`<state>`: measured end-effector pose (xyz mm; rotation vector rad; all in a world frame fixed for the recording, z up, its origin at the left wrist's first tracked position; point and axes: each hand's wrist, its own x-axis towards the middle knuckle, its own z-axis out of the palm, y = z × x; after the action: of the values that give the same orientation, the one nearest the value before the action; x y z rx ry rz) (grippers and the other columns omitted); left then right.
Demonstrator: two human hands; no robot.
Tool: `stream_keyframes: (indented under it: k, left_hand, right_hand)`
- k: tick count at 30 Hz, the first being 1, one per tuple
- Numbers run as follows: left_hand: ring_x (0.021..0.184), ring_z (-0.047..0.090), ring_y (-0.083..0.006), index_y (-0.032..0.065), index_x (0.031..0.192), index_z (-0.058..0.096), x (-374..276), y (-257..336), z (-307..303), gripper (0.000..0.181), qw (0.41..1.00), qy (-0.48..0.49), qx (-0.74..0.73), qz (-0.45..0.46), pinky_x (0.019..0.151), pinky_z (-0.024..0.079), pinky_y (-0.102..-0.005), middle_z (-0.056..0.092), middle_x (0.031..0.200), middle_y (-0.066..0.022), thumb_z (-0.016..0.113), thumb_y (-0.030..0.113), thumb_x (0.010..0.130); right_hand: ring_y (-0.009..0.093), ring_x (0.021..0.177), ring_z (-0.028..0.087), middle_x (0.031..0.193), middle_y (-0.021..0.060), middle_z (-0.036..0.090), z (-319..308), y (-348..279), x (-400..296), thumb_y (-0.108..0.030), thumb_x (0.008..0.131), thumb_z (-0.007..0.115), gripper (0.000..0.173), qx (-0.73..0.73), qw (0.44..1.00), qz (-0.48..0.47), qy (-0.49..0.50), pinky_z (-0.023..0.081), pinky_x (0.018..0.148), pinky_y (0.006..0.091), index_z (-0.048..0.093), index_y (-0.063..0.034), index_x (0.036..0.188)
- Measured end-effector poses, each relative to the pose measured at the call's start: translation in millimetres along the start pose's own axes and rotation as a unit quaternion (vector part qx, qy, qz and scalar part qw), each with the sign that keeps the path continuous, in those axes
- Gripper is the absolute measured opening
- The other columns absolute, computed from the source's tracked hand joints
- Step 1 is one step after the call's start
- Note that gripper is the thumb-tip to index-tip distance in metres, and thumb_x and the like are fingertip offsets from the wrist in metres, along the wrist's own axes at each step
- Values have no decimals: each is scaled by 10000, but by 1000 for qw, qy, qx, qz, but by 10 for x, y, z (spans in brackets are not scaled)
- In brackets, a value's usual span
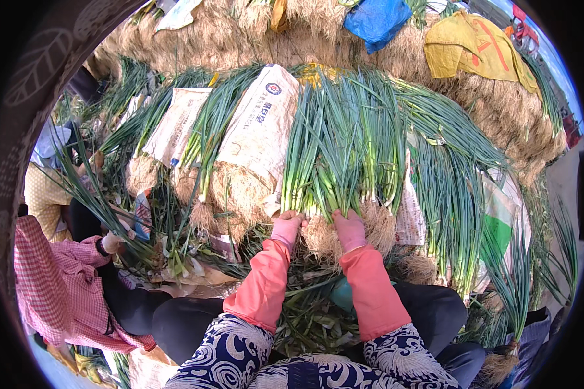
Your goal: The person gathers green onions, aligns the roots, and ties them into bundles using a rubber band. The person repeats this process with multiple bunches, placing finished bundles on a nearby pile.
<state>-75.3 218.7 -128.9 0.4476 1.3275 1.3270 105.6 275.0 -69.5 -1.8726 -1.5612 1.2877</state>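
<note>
A thick row of green onions (350, 131) lies before me, leaves pointing away and pale root tufts (321, 238) towards me. My left hand (288, 227), in a pink fingerless glove, grips onion stalks just above the roots on the row's left side. A short way to its right, my right hand (348, 231) is closed on stalks at the same height, thumb on top. The undersides of both hands are hidden. Left of the row, a white printed woven sack (260, 121) covers another onion bundle, whose roots (238, 189) stick out below it.
At the left sits a person in a pink checked shirt (63, 287), a gloved hand (112, 242) at some onions. A wall of stacked onions, roots outward (316, 46), rises behind under a blue sheet (377, 22) and yellow sack (477, 46). Loose leaf trimmings (316, 316) cover the ground between my legs.
</note>
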Motion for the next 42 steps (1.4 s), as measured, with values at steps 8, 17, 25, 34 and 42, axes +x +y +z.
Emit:
stream_keyframes:
  k: [8, 17, 25, 34, 42]
  left_hand:
    - [583, 458, -58, 63, 954, 647, -407, -396, 532, 114, 986, -26, 8, 166, 515, 363, -218, 553, 725, 28, 600, 166, 949]
    - [927, 650, -349, 21, 1115, 636, -18, -83, 204, 306, 895, 112, 431, 33, 823, 506, -386, 683, 964, -181, 592, 152, 841]
    - [1134, 609, -348, 71, 1300, 585, 249, 14, 303, 539, 869, 88, 481, -73, 962, 473, -392, 647, 1203, -197, 643, 341, 837]
    - [1030, 647, -288, 100, 1295, 580, 589, -490, 179, 483, 872, 90, 477, -67, 904, 506, -377, 667, 1114, -196, 626, 312, 864]
    - [805, 616, -176, 0, 1007, 652, 182, -398, 234, 187, 988, 54, 134, 46, 742, 493, -283, 662, 861, -68, 572, 114, 882]
  right_hand:
    - [392, 1064, 630, 1157, 266, 641, 85, -386, 122, -389, 848, 642, 503, -157, 978, 16, -134, 484, 921, 420, 632, 39, 1111]
    - [117, 550, 508, 614, 32, 554, -763, -645, -468, -238, 885, 598, 239, 234, 954, -28, -187, 390, 527, 260, 630, -1, 880]
    - [64, 481, 415, 568, -9, 455, -2036, -1552, -1089, -195, 956, 532, 181, 437, 879, -192, -4, 316, 453, 196, 561, -16, 945]
    - [151, 742, 589, 790, 56, 676, 87, -450, -200, -194, 895, 588, 251, 300, 929, -41, -212, 456, 740, 289, 661, 19, 1004]
    - [140, 854, 614, 1008, 103, 735, -180, -192, -41, -254, 895, 594, 376, 259, 943, 62, -199, 432, 804, 284, 658, 8, 1157]
